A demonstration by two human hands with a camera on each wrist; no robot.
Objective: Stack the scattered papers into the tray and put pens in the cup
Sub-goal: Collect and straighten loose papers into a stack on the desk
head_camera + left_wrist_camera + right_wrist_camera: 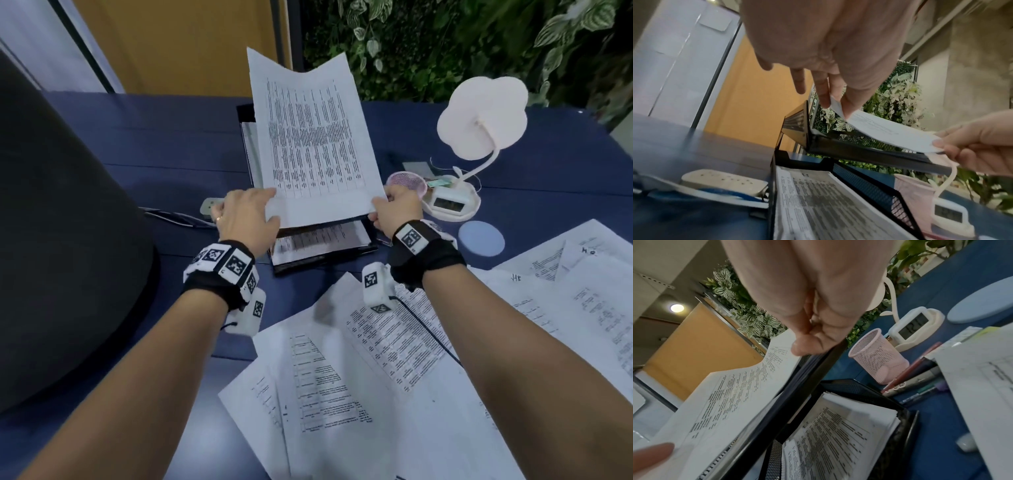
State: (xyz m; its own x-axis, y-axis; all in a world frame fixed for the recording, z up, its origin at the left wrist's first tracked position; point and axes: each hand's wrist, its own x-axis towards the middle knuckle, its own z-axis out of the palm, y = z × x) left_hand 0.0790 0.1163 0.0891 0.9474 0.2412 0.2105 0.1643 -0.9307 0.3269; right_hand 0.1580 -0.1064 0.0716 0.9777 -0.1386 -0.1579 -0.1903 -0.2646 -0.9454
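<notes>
loose papers (pixel 394 359) are lying nearest, at 6 o'clock on the blue desk (pixel 154 144). left hand (pixel 245 219) is pinching the near left corner of 1 printed sheet (pixel 315 144) between thumb and fingers; right hand (pixel 397 209) is pinching its near right corner. both are holding it over the black mesh tray (pixel 322 260) at 12 o'clock. pink mesh cup (pixel 877 355) is standing at 1 o'clock, pens (pixel 914 378) lying just beside it.
</notes>
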